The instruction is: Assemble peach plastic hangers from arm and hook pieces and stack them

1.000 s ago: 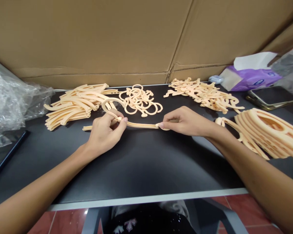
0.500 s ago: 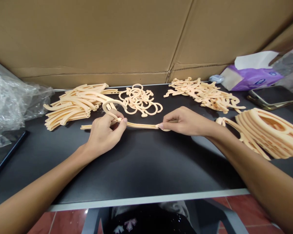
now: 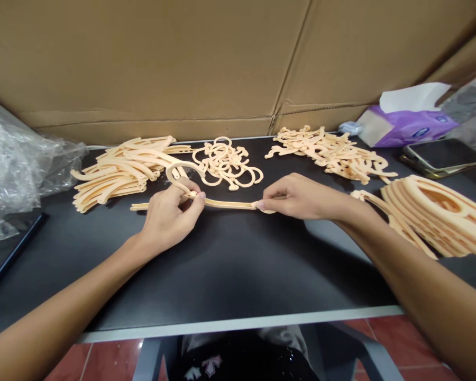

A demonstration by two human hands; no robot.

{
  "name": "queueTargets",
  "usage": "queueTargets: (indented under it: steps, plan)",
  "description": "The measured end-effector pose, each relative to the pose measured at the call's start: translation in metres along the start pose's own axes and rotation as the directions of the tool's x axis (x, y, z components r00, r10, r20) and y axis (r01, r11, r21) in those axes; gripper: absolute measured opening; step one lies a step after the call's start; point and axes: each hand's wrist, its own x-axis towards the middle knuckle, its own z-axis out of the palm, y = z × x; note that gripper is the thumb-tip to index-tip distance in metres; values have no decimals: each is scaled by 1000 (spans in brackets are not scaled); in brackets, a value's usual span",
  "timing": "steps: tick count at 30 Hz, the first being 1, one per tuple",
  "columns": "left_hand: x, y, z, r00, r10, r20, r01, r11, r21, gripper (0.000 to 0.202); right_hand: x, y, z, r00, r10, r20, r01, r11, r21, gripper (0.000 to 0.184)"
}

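Black tabletop (image 3: 238, 275): left hand (image 3: 170, 217) and right hand (image 3: 301, 197) pinch a cream hanger (image 3: 230, 204); tissue-pack logo (image 3: 422, 132) illegible.

Left hand (image 3: 170, 217) and right hand (image 3: 295, 197) pinch, forearms (image 3: 87, 283) angled inward.

Bare hands (image 3: 171, 216), bare forearms (image 3: 89, 288), black garment (image 3: 244, 362) with pale pinkish letter-shaped markings (image 3: 211, 365), tiny bright specks (image 3: 290, 355)

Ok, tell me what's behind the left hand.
Behind the left hand show the curved hook it pinches and, farther back, a pile of beige pieces. Beige strips stick out on either side; the hand covers whether they join.
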Motion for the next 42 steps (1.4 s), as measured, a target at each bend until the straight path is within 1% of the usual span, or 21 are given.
queueTargets:
  steps: [3, 8, 11, 14, 18, 21, 25, 28, 35, 39, 42]
  plan:
    - [0, -1, 1, 1000, -11, 11, 11, 1000, -15, 18, -1, -2, 1, 1000, 28, -9, -29, 997, -67, 36]
    - [0, -4, 2, 999, -25, 30, 26, 999, -35, 18, -6, -7, 4, 996, 72, -52, -82, 965, -250, 34]
    - [0, -5, 2, 999, -27, 27, 27, 999, -22, 18, -11, -11, 6, 997, 46, -67, -68, 927, -370, 35]
    - [0, -4, 1, 1000, -27, 2, 27, 1000, -9, 17, -14, -16, 11, 998, 17, -64, -46, 875, -483, 35]
    - [0, -2, 0, 999, -34, -6, 34, 998, -51, 16, -18, -23, 16, 999, 5, -52, -35, 817, -575, 31]
    - [2, -2, 0, 999, -48, -3, 48, 996, -72, 15, -20, -25, 17, 999, -24, -43, -7, 796, -605, 30]
    - [3, -4, 0, 996, -85, 26, 88, 988, -124, 15, -20, -24, 18, 999, -46, -28, 19, 786, -618, 28]
    - [3, -4, 0, 995, -96, 32, 100, 987, -129, 15, -19, -25, 19, 998, -60, -29, 29, 780, -625, 26]
    - [3, -6, 1, 993, -119, 21, 121, 988, -95, 17, -20, -31, 21, 997, -58, -42, 15, 736, -676, 21]
    - [2, -4, 0, 996, -93, -1, 93, 993, -76, 17, -22, -30, 16, 996, -64, -58, 8, 735, -678, 25]
    - [3, -1, 0, 996, -91, -9, 90, 995, -37, 19, -23, -28, 12, 991, -80, -104, -12, 736, -677, 29]
